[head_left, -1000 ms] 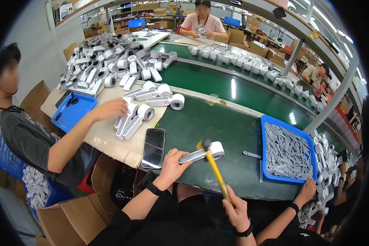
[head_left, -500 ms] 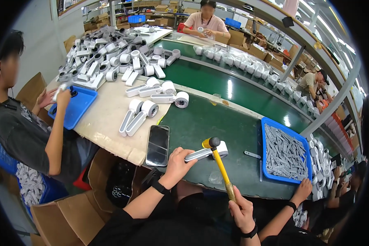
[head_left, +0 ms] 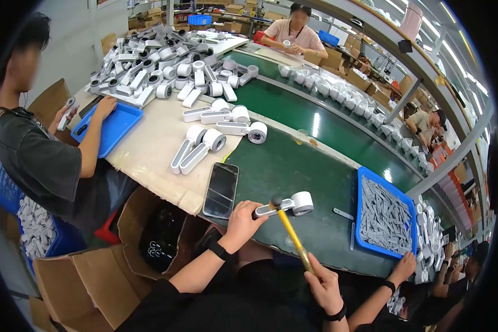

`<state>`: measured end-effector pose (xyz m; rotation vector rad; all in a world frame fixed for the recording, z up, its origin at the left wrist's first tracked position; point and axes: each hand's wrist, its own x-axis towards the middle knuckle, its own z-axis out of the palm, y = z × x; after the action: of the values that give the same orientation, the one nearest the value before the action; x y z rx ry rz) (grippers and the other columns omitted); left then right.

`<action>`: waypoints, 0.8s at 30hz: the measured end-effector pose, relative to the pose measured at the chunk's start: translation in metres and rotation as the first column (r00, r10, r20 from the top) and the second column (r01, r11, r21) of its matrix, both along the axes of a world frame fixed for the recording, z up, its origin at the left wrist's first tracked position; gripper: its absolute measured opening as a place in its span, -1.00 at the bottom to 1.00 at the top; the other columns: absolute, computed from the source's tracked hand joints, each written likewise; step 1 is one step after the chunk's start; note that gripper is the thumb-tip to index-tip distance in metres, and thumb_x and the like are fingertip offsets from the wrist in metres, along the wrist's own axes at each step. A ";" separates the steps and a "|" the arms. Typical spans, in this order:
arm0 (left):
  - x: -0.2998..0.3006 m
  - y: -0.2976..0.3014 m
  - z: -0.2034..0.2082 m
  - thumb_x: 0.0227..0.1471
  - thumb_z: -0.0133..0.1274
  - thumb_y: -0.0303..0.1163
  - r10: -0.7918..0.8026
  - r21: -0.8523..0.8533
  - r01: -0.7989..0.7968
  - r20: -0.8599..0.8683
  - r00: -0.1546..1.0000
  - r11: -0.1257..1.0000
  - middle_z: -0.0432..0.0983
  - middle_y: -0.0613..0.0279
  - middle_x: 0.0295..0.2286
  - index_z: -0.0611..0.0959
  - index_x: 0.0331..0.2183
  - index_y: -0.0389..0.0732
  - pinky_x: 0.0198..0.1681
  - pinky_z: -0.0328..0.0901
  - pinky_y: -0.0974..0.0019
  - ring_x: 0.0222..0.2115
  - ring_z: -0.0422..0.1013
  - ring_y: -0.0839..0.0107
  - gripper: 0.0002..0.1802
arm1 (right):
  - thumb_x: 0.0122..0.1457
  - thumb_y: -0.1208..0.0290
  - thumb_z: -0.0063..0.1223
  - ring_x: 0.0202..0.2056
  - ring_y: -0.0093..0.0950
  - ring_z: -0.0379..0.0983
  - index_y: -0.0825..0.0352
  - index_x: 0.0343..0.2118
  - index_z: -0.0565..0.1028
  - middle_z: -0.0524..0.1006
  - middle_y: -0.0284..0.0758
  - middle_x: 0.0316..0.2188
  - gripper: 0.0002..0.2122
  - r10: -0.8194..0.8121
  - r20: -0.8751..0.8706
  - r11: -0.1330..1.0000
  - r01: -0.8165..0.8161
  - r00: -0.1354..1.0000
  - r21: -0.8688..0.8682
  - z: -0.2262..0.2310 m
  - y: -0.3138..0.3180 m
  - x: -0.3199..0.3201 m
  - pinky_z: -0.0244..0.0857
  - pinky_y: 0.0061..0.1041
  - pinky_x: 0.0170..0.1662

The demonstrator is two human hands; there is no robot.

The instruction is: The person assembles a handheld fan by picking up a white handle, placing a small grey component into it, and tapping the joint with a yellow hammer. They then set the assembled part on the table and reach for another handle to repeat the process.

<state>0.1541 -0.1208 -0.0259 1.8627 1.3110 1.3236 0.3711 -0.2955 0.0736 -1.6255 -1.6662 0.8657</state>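
Note:
My left hand (head_left: pixel 242 226) is closed around the handle end of a white handheld device (head_left: pixel 301 203), with a round drum-shaped head and a grey strip along its handle. It lies on the green mat with its head to the right. In my right hand (head_left: pixel 322 282) is a mallet (head_left: pixel 293 233) with a yellow shaft and a dark round head. The mallet's head is over the device's handle; whether it touches is unclear. Left of the device lies a dark-screened phone (head_left: pixel 221 190). Several similar devices (head_left: pixel 205 148) lie beyond the phone.
A blue tray (head_left: pixel 361 221) of grey strips stands right, with a co-worker's hand (head_left: pixel 405 268) at its near edge. Two loose strips (head_left: pixel 343 213) lie beside it. At left, a person (head_left: pixel 44 149) works over another blue tray (head_left: pixel 119 130). Heaped devices (head_left: pixel 166 61) fill the far left.
The mallet's head has moved from near the device's round head to over its handle. At left, the co-worker's hand has shifted to the tray's far edge. The whole view has shifted slightly.

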 end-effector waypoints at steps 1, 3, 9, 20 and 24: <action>-0.001 -0.001 0.000 -0.18 0.34 -0.39 -0.017 -0.025 0.017 0.011 1.000 1.000 0.50 0.16 -0.43 0.67 -0.30 -0.24 -0.29 0.34 0.20 -0.38 0.43 0.18 -0.69 | 0.17 0.56 0.09 -0.50 -0.50 0.40 0.39 0.18 0.36 0.45 -0.22 -0.53 -0.53 -0.025 -0.037 0.999 0.026 0.999 0.043 0.001 -0.003 -0.001 0.29 -0.58 -0.34; 0.000 0.000 -0.001 -0.18 0.33 -0.38 -0.010 -0.013 0.010 0.010 1.000 1.000 0.49 0.16 -0.44 0.67 -0.31 -0.25 -0.30 0.34 0.20 -0.39 0.43 0.19 -0.69 | 0.17 0.56 0.09 -0.49 -0.49 0.41 0.40 0.17 0.37 0.47 -0.20 -0.50 -0.54 -0.071 -0.109 0.997 0.068 0.991 -0.035 0.003 -0.004 -0.002 0.30 -0.58 -0.32; 0.000 0.002 -0.001 -0.18 0.32 -0.36 0.001 -0.033 -0.001 -0.018 1.000 0.999 0.45 0.16 -0.47 0.65 -0.33 -0.26 -0.31 0.34 0.19 -0.41 0.43 0.18 -0.69 | 0.19 0.56 0.06 -0.45 -0.61 0.39 0.46 0.19 0.33 0.49 -0.33 -0.48 -0.53 0.033 0.024 0.998 -0.034 0.999 0.053 0.009 0.001 -0.002 0.30 -0.64 -0.29; 0.002 0.001 -0.003 -0.18 0.32 -0.35 -0.004 0.007 0.004 0.014 1.000 1.000 0.42 0.13 -0.48 0.62 -0.39 -0.27 -0.32 0.33 0.13 -0.38 0.43 0.12 -0.72 | 0.17 0.57 0.07 -0.46 -0.61 0.38 0.47 0.17 0.34 0.50 -0.29 -0.48 -0.53 0.079 0.050 0.995 -0.082 0.996 0.060 0.000 0.008 -0.006 0.28 -0.63 -0.30; 0.002 0.001 -0.001 -0.17 0.31 -0.36 0.029 -0.012 -0.030 -0.037 0.999 0.999 0.43 0.13 -0.48 0.61 -0.41 -0.26 -0.31 0.33 0.13 -0.38 0.43 0.11 -0.73 | 0.17 0.57 0.07 -0.50 -0.65 0.35 0.45 0.18 0.34 0.47 -0.34 -0.52 -0.52 0.112 0.077 0.988 -0.119 0.991 0.101 0.001 0.008 -0.004 0.26 -0.64 -0.37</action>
<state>0.1558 -0.1195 -0.0265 1.8743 1.3677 1.2985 0.3668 -0.2879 0.0751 -1.5171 -1.8395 0.7700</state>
